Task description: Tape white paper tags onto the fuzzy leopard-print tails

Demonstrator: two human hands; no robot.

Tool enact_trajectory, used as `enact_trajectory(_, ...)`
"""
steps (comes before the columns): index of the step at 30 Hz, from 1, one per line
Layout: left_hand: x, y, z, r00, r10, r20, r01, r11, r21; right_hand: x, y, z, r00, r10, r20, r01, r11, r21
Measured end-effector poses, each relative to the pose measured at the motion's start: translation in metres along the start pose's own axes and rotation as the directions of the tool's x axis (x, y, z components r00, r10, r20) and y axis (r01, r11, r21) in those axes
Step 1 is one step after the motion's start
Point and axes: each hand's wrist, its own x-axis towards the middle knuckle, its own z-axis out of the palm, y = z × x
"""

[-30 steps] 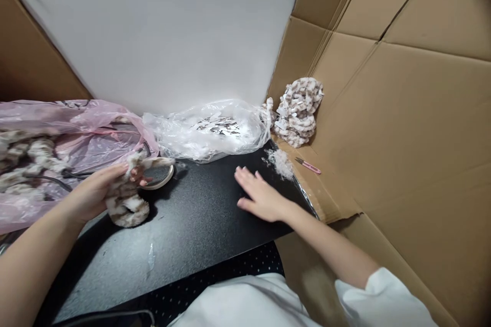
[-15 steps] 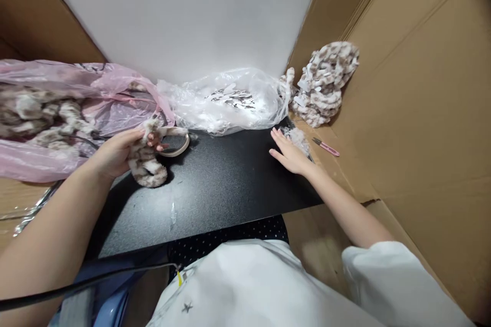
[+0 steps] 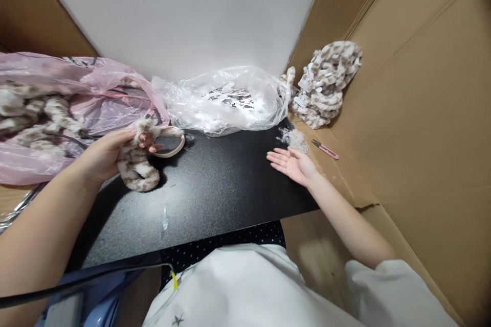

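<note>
My left hand [image 3: 109,150] is closed on a white-and-brown spotted plush headband [image 3: 140,173] at the left of the black tabletop. A plush loop hangs below my fingers, and a thin pale-lined hoop sticks out to their right. My right hand [image 3: 293,166] is open and holds nothing, palm turned up, over the table's right side. Just beyond it lies a heap of white fluff [image 3: 294,139]. A pair of pink-handled thread snips [image 3: 326,149] rests on cardboard to its right.
A pink plastic bag [image 3: 115,99] of spotted plush pieces lies at the left. Behind the black tabletop [image 3: 215,179] sits a clear bag [image 3: 187,104] with flat white-and-brown pieces. Spotted plush items [image 3: 330,79] are piled at the back right against a cardboard wall [image 3: 422,97].
My right hand has turned from palm down beside the fluff to palm up, and come slightly nearer me. My left hand keeps its hold on the plush headband.
</note>
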Motion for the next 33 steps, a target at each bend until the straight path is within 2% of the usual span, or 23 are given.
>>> enact_trajectory(2,0.002,-0.001,-0.001,1.000,-0.001,0.006,0.001,1.000,-0.011,-0.007,-0.008,-0.008,0.965,-0.145,-0.220,0.135,0.989,-0.057)
enact_trajectory(4,0.004,-0.001,-0.004,1.000,-0.028,-0.005,0.028,1.000,-0.009,-0.018,-0.018,-0.009,0.914,-0.302,-0.270,0.281,0.953,-0.114)
enact_trajectory(6,0.005,-0.002,-0.007,0.999,-0.044,-0.030,0.044,0.999,0.003,-0.027,-0.026,-0.005,0.897,-0.396,-0.197,0.373,0.916,-0.144)
enact_trajectory(8,0.004,-0.002,-0.006,0.999,-0.002,-0.037,0.003,1.000,0.006,-0.031,-0.031,0.004,0.895,-0.432,-0.115,0.406,0.893,-0.194)
enact_trajectory(10,0.000,-0.001,0.005,0.998,0.066,0.022,-0.066,0.998,0.001,-0.027,-0.031,0.016,0.903,-0.428,-0.030,0.409,0.880,-0.242)
enact_trajectory(11,-0.004,-0.002,0.014,0.993,0.087,0.078,-0.087,0.996,0.001,-0.022,-0.030,0.025,0.911,-0.411,0.018,0.402,0.879,-0.256)
enact_trajectory(12,-0.007,-0.002,0.027,0.981,0.071,0.179,-0.075,0.997,0.016,-0.016,-0.029,0.034,0.919,-0.388,0.067,0.391,0.882,-0.262)
enact_trajectory(15,-0.015,-0.010,0.072,0.896,0.045,0.442,-0.027,0.998,-0.048,0.009,-0.025,0.066,0.936,-0.263,0.234,0.310,0.930,-0.198)
enact_trajectory(17,-0.015,-0.020,0.098,0.855,0.017,0.519,0.019,0.998,-0.064,0.027,-0.024,0.084,0.936,-0.164,0.312,0.191,0.980,-0.059)
enact_trajectory(19,-0.012,-0.032,0.115,0.859,0.004,0.512,0.041,0.996,-0.077,0.043,-0.022,0.097,0.951,-0.166,0.262,0.136,0.982,0.131)
enact_trajectory(22,-0.005,-0.048,0.120,0.856,-0.047,0.514,0.097,0.993,-0.072,0.060,-0.015,0.105,0.961,-0.275,0.040,0.247,0.912,0.327)
enact_trajectory(23,-0.003,-0.052,0.119,0.850,-0.069,0.523,0.115,0.992,-0.057,0.063,-0.012,0.106,0.956,-0.292,0.013,0.270,0.900,0.341)
enact_trajectory(26,-0.001,-0.060,0.112,0.836,-0.107,0.538,0.143,0.989,-0.026,0.065,-0.003,0.109,0.950,-0.309,0.042,0.281,0.906,0.318)
enact_trajectory(30,-0.001,-0.062,0.110,0.836,-0.141,0.530,0.165,0.986,0.002,0.061,0.001,0.114,0.934,-0.358,0.002,0.342,0.893,0.294)
enact_trajectory(33,-0.001,-0.061,0.111,0.849,-0.130,0.513,0.132,0.991,0.033,0.059,0.000,0.114,0.944,-0.325,-0.055,0.324,0.885,0.334)
